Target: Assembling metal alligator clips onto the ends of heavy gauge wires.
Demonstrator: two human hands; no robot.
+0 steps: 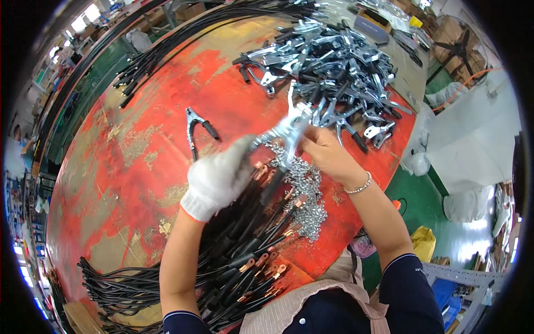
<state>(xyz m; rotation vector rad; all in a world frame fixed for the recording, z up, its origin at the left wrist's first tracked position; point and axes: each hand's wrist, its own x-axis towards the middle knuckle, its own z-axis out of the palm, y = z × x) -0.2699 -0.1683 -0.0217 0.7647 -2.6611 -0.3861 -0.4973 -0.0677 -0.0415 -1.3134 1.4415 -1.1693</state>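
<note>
My left hand (219, 179), in a white knit glove, is closed on a handle of a silver spring clamp (290, 129), which is blurred by motion. My bare right hand (329, 153) has its fingers closed against the clamp's right side; whether they pinch a smaller part there is hidden. Just below the clamp lies a heap of small shiny fasteners (309, 218). Black cables (239, 225) with copper lugs (271, 257) at their ends lie between my forearms. To the left, a single clamp with black grips (197, 125) rests on the worn red table (133, 183).
A large pile of silver clamps (339, 69) covers the far right of the table. More black cables (161, 53) lie along the far left edge. A dark box (371, 26) stands behind the pile. On the right are a black fan (456, 50) and a yellow bag (424, 243).
</note>
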